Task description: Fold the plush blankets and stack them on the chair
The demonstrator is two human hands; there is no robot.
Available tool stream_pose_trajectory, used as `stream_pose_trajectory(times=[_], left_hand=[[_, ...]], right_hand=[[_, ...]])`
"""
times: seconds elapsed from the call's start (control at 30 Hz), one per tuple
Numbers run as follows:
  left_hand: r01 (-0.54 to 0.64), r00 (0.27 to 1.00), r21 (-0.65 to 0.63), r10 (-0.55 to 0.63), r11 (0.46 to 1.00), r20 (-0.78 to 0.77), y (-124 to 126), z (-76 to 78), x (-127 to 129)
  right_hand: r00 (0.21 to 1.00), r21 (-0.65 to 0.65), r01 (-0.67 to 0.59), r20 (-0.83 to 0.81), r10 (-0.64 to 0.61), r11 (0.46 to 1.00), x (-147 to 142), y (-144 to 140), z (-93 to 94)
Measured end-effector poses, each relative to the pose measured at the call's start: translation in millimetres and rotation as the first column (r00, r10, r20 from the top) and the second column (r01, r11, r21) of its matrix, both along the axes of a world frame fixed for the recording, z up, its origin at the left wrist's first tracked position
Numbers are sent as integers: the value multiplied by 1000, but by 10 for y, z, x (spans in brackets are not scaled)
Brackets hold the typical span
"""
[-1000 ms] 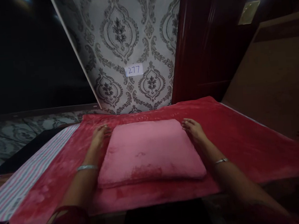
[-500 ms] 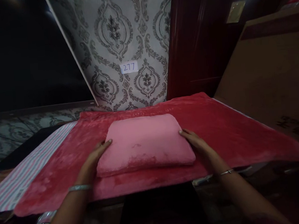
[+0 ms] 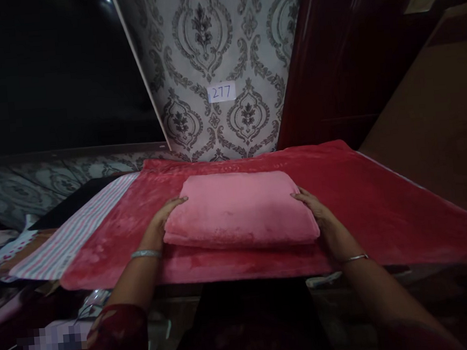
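Note:
A plush pink blanket (image 3: 236, 210), folded into a thick rectangular bundle, sits in the middle of a red plush cloth (image 3: 365, 202). Its layers show along the front edge. My left hand (image 3: 164, 217) grips the left side of the bundle, thumb on top and the other fingers mostly hidden. On the opposite side my right hand (image 3: 317, 211) holds it the same way, thumb over the top edge. Whether the bundle is raised off the cloth underneath, I cannot tell.
A striped cloth (image 3: 84, 224) shows at the left, beside a black surface (image 3: 71, 201). Behind stand a large dark screen (image 3: 56, 75) and a patterned wall (image 3: 243, 50) with a paper label (image 3: 221, 92). A big cardboard box (image 3: 438, 105) is at the right.
The whole scene has shifted right and slightly up in the picture as the camera turned. Both hands stay on the sides of the folded blanket, whose front layers show more plainly.

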State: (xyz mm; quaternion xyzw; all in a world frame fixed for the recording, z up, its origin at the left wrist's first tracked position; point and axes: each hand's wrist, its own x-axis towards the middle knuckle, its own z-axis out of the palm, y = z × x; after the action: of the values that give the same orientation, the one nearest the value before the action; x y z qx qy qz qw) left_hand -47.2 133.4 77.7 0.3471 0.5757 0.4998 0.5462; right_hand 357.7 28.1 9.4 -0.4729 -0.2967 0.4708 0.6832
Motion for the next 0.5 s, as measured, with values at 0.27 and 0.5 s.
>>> stream_pose_trajectory(times=[0.27, 0.5], left_hand=[[271, 959, 221, -244, 937, -141, 67, 332, -86], [373, 919, 12, -368, 928, -145, 48, -377, -181]], right_hand=[[977, 50, 76, 195, -85, 996, 288, 89, 283], [992, -182, 51, 123, -29, 982, 251, -72, -209]])
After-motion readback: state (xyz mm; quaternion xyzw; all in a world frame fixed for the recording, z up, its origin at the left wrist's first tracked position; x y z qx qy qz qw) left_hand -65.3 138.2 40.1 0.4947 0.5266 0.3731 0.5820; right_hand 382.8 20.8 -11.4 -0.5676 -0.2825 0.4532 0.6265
